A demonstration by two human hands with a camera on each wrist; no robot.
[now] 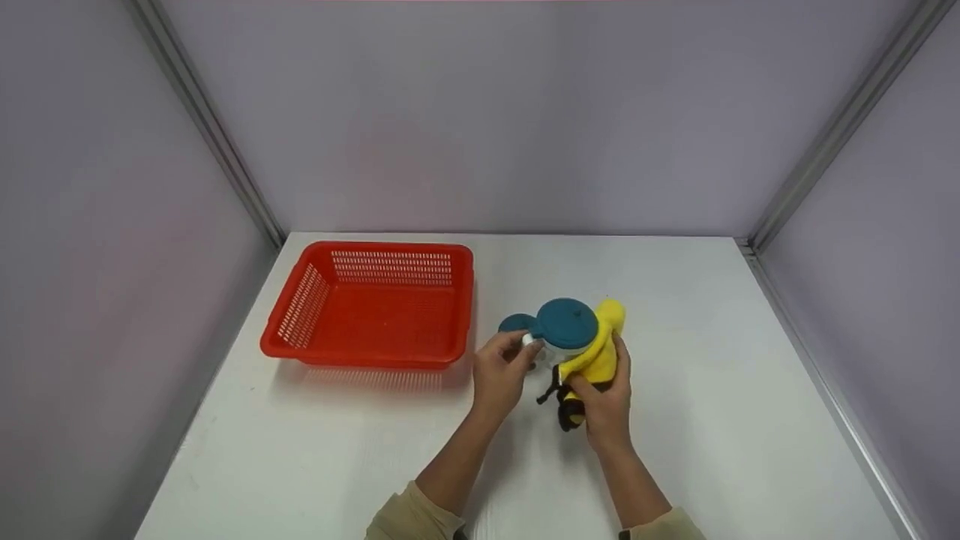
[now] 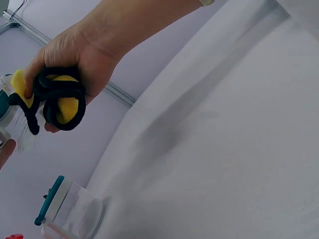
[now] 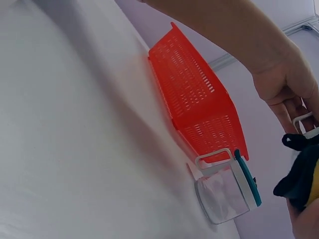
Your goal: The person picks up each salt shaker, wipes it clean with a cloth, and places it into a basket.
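Tbl (image 1: 322,450): L hand (image 1: 499,381) pinches jar (image 1: 566,328) hdl (image 1: 529,340) pointing L, R hand (image 1: 609,405) grips yellow cloth (image 1: 600,365), axis near-far.

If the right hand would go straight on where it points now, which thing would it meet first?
Beyond the yellow-and-black plush item that the right hand grips, probably the teal-lidded jar held by the left hand; depth is hard to judge.

1. Basket (image 1: 382,311) on worktop (image 1: 735,420), 10 o'clock from centre, head view.
2. Standing jar (image 3: 224,194) on worktop, at basket's 3 o'clock.
3. Raised jar (image 1: 568,326) in left grip (image 1: 499,379), standing jar's 3 o'clock.
4. Cloth (image 1: 600,362) in right grip (image 1: 609,411), raised jar's 4 o'clock.
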